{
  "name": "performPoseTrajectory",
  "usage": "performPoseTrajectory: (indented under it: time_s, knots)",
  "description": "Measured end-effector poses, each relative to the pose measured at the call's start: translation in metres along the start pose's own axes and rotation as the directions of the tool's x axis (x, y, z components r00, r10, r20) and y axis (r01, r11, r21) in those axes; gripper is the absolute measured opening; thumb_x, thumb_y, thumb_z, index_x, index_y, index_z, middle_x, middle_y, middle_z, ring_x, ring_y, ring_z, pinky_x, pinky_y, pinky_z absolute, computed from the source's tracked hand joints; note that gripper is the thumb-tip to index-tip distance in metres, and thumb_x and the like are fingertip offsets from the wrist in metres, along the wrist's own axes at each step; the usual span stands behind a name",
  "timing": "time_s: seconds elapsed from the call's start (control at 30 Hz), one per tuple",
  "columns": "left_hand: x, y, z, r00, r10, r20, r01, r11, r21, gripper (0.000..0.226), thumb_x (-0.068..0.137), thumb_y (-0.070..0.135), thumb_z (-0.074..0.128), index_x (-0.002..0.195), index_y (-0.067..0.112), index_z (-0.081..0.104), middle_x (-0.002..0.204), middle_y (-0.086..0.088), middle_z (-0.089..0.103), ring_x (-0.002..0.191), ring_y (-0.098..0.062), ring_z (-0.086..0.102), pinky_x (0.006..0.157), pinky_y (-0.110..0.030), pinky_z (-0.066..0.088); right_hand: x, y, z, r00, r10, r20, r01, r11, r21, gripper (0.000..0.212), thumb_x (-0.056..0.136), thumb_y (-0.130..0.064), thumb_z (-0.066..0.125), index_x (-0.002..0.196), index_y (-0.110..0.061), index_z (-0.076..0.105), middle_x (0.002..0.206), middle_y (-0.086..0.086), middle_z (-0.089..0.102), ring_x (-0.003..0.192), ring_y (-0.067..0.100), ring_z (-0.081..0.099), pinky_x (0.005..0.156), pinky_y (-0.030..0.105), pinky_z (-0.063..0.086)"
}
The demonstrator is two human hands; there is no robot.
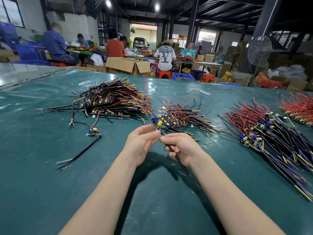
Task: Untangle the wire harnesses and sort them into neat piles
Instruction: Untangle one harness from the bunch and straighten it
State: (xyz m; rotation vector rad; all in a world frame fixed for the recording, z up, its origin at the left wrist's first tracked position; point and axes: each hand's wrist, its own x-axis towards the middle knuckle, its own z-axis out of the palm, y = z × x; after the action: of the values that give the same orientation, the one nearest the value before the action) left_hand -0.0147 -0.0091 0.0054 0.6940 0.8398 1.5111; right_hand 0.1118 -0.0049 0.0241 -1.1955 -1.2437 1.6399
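Over the green table (50, 184) I hold one wire harness (156, 122), a small board with a blue and a yellow part. My left hand (142, 143) pinches it just below the board. My right hand (181, 148) grips its black cable (179, 160), which trails down toward me. A long red wire (146, 97) rises from the board. Right behind it lies a small tangled pile (183, 116). A big pile (115, 99) sits at the back left, another pile (271, 133) to the right, and a red-wired pile (298, 107) at the far right.
A single harness (92, 133) with a long black cable lies loose on the table to the left. Beyond the table's far edge stand cardboard boxes (127, 65), red stools, a standing fan (259, 51) and several people working at other benches.
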Motion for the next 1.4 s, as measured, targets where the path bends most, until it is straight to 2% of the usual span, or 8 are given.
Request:
performPoseTrajectory:
  time_s: [0.27, 0.47, 0.6, 0.8, 1.0, 1.17, 1.27, 1.4]
  knots:
    - [0.001, 0.002, -0.009, 0.987, 0.012, 0.159, -0.016, 1.0, 0.024, 0.023, 0.08, -0.013, 0.054, 0.087, 0.007, 0.062, 0.068, 0.003, 0.071, 0.062, -0.004, 0.067, 0.057, -0.012, 0.051, -0.001, -0.003, -0.005, 0.985, 0.044, 0.165, -0.05, 0.998, 0.037, 0.024, 0.091, -0.001, 0.048, 0.07, -0.011, 0.056, 0.058, 0.0, 0.039, 0.034, 0.001, 0.037, 0.027, 0.01, 0.017]
    - [-0.003, 0.003, -0.003, 0.994, 0.077, 0.075, -0.082, 0.994, 0.067, 0.032, 0.077, -0.019, 0.056, 0.088, 0.01, 0.062, 0.084, -0.007, 0.058, 0.063, -0.005, 0.067, 0.057, -0.014, 0.053, 0.002, -0.002, -0.005, 0.983, 0.077, 0.164, -0.085, 0.995, 0.047, 0.024, 0.091, -0.002, 0.047, 0.069, -0.01, 0.053, 0.057, -0.001, 0.036, 0.032, 0.001, 0.032, 0.026, 0.009, 0.016]
    - [-0.002, 0.0, -0.001, 0.997, 0.069, -0.028, -0.065, 0.991, 0.119, 0.038, 0.076, -0.021, 0.057, 0.103, 0.004, 0.061, 0.086, -0.007, 0.049, 0.086, -0.017, 0.056, 0.057, -0.016, 0.054, 0.004, 0.001, -0.004, 0.995, 0.074, 0.062, -0.08, 0.991, 0.103, 0.022, 0.089, 0.001, 0.049, 0.07, -0.007, 0.055, 0.047, -0.003, 0.042, 0.031, 0.002, 0.037, 0.026, 0.011, 0.02]
    - [-0.004, -0.001, -0.001, 0.956, 0.287, 0.055, -0.282, 0.859, 0.428, 0.038, 0.073, -0.016, 0.065, 0.079, 0.022, 0.062, 0.073, 0.003, 0.061, 0.061, -0.001, 0.059, 0.067, -0.021, 0.048, 0.006, 0.003, -0.004, 0.995, 0.099, 0.016, -0.1, 0.989, 0.107, 0.021, 0.088, 0.001, 0.05, 0.071, -0.01, 0.054, 0.044, -0.005, 0.045, 0.032, 0.002, 0.042, 0.027, 0.011, 0.022]
    - [-0.003, 0.005, -0.007, 0.97, 0.232, 0.077, -0.242, 0.87, 0.43, 0.034, 0.076, -0.017, 0.06, 0.078, 0.015, 0.053, 0.076, -0.004, 0.058, 0.055, -0.006, 0.06, 0.059, -0.02, 0.055, 0.004, 0.003, -0.005, 0.994, 0.094, 0.051, -0.097, 0.993, 0.066, 0.022, 0.089, 0.001, 0.048, 0.07, -0.008, 0.052, 0.059, 0.002, 0.043, 0.031, 0.002, 0.039, 0.027, 0.011, 0.02]
    - [-0.001, 0.005, -0.005, 0.979, 0.162, -0.126, -0.091, 0.893, 0.44, 0.028, 0.074, -0.014, 0.058, 0.082, 0.013, 0.056, 0.071, -0.007, 0.058, 0.052, -0.013, 0.06, 0.074, -0.032, 0.057, 0.005, 0.005, -0.001, 1.0, 0.024, -0.018, -0.022, 0.995, 0.102, 0.021, 0.089, 0.005, 0.048, 0.071, -0.006, 0.053, 0.06, 0.003, 0.04, 0.029, 0.001, 0.035, 0.027, 0.01, 0.018]
    - [-0.002, 0.01, -0.009, 0.996, 0.083, -0.033, -0.06, 0.898, 0.436, 0.022, 0.074, -0.015, 0.063, 0.068, 0.007, 0.06, 0.067, -0.006, 0.057, 0.052, -0.012, 0.06, 0.059, -0.022, 0.057, 0.006, 0.004, -0.002, 0.999, 0.013, -0.039, -0.009, 0.994, 0.113, 0.022, 0.089, 0.004, 0.048, 0.07, -0.006, 0.051, 0.06, 0.003, 0.038, 0.028, 0.001, 0.034, 0.027, 0.01, 0.017]
    - [-0.003, 0.013, -0.016, 0.973, 0.164, 0.164, -0.232, 0.646, 0.728, 0.027, 0.072, -0.005, 0.071, 0.061, 0.018, 0.06, 0.057, 0.004, 0.062, 0.052, -0.009, 0.062, 0.058, -0.019, 0.048, 0.005, 0.003, -0.006, 0.998, 0.06, -0.019, -0.058, 0.992, 0.109, 0.02, 0.089, 0.002, 0.048, 0.071, -0.006, 0.051, 0.061, 0.003, 0.039, 0.029, 0.001, 0.034, 0.027, 0.01, 0.018]
